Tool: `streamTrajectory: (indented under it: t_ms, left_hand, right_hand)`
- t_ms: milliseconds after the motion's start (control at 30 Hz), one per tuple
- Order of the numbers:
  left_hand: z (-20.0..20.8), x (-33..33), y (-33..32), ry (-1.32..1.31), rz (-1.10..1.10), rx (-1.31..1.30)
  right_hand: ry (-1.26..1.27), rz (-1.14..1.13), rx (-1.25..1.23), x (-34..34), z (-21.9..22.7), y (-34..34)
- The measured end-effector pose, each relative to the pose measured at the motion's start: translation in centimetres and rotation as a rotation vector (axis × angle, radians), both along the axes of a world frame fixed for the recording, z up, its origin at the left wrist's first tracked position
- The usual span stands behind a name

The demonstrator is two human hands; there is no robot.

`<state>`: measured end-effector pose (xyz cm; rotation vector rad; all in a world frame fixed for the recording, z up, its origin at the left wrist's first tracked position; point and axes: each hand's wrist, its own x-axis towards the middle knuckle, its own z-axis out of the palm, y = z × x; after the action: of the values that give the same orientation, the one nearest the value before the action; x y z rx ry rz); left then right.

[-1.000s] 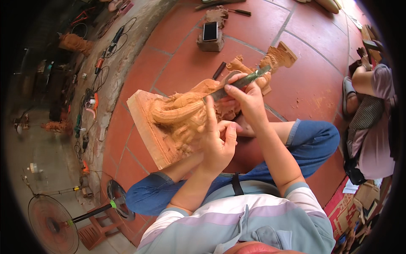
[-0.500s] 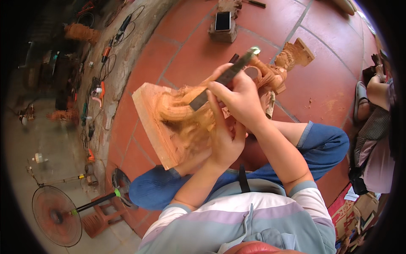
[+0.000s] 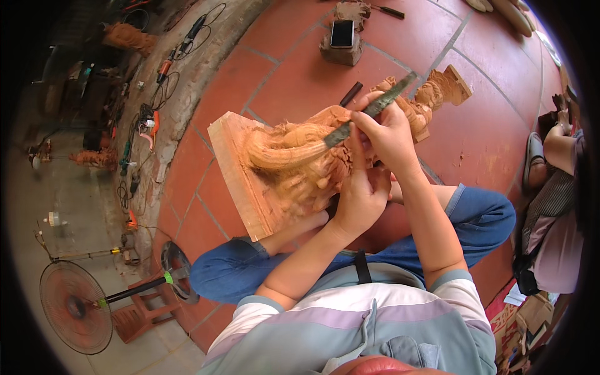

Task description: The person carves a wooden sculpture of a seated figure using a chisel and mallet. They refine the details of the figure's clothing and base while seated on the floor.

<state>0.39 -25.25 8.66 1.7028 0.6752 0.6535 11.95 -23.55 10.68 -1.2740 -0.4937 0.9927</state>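
A carved wooden statue (image 3: 294, 178) lies tilted across my crossed legs, its flat square base (image 3: 236, 175) to the left and a carved figure (image 3: 430, 94) at its far right end. My right hand (image 3: 390, 134) is closed around a flat steel chisel (image 3: 389, 97), held slantwise. The chisel's lower left end meets a smooth curved ridge (image 3: 287, 153) on the carving. Just below, my left hand (image 3: 364, 199) has its index finger stretched up against the chisel's underside; its lower fingers are partly hidden beside the carving.
On the red tiles beyond stand a wooden block (image 3: 342, 55) with a phone (image 3: 342, 34) on it. A dark tool handle (image 3: 351, 94) pokes out behind the statue. Corded power tools (image 3: 165, 65) line the left ledge, near a fan (image 3: 75, 306). Another person's legs (image 3: 550, 162) are at right.
The chisel's end has slid right along the carved ridge, and both hands have shifted right with it. The whole view has also moved slightly.
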Motion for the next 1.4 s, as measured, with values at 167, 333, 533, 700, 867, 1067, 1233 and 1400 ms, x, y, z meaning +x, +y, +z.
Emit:
streamTrajectory:
  t_ms: [167,333,533,700,867,1067,1233,1400]
  left_hand:
    - [-0.3,-1.2,0.2,-0.036,0.005,-0.004]
    - [0.1,-0.7,0.5,0.165,-0.062,-0.047]
    - [-1.7,-2.3,-0.3,-0.013,0.056,0.033]
    - [-0.4,-1.5,0.3,0.308,-0.128,-0.064]
    - [-2.3,-2.9,-1.1,0.149,0.046,0.183]
    - [-2.2,-2.5,-0.2,0.319,-0.067,0.134]
    - [-4.3,-4.3,-1.7,0.315,0.023,0.314]
    - [-3.9,-3.7,-0.2,0.28,-0.132,0.169]
  right_hand:
    - [0.053,0.005,0.226,-2.4,0.6,-1.1]
    - [0.15,-0.077,0.135,-0.9,-2.5,-2.1]
    - [0.282,-0.006,0.321,-3.1,-1.6,-2.1]
    - [0.383,-0.108,0.28,-1.3,-4.2,-2.8]
    - [0.341,0.01,0.362,-3.4,-3.4,-3.2]
    - [0.364,-0.067,0.354,-2.5,-5.1,-4.0]
    - [0.212,0.027,0.496,-4.3,-5.9,-3.9]
    - [0.162,-0.19,0.511,-3.9,-7.3,-4.6]
